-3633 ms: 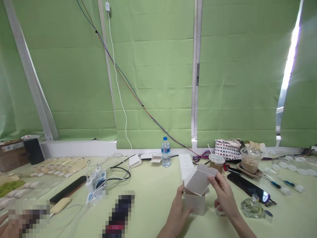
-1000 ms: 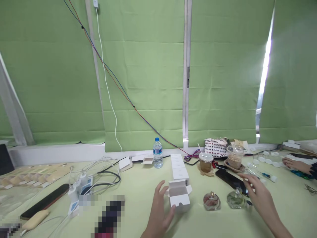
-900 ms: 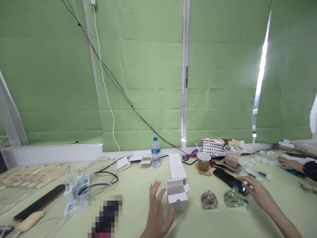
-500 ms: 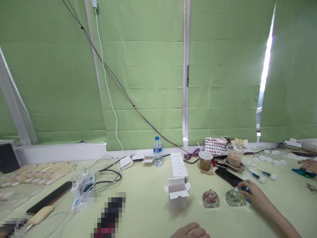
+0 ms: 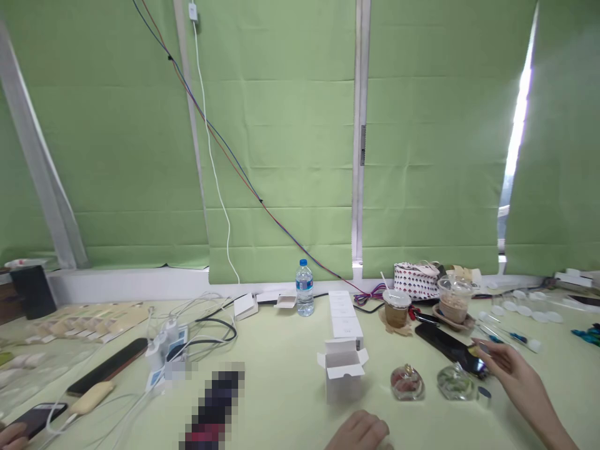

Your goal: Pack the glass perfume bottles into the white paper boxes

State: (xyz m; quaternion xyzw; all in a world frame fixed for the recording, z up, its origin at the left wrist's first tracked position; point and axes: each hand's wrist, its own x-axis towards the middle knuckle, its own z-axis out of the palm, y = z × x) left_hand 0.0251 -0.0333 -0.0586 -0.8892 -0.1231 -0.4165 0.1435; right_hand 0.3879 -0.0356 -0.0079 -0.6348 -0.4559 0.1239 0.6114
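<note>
My right hand (image 5: 509, 369) is at the right, pinching a small yellowish piece (image 5: 473, 351) whose kind I cannot make out, above the end of a black phone-like slab (image 5: 445, 344). Left of it stands a squat glass bottle with green contents (image 5: 455, 382). A small grey-topped cylinder (image 5: 484, 395) is beside that bottle. Further left is a matching bottle with reddish contents and a gold-coloured top (image 5: 407, 382). At the bottom edge my left hand (image 5: 360, 431) rests on the table with its fingers curled in; whatever is under them is hidden.
An open white box (image 5: 344, 381) stands before a row of white boxes (image 5: 344, 312). Behind are a water bottle (image 5: 304, 290) and two drink cups (image 5: 397, 309). Power strip and cables (image 5: 169, 347) lie left. Another person's hand (image 5: 12, 434) touches a phone at far left.
My right hand has drawn away from the green-filled bottle with a small piece in its fingers. The grey-topped cylinder now shows beside the bottle. The view has swung slightly left.
</note>
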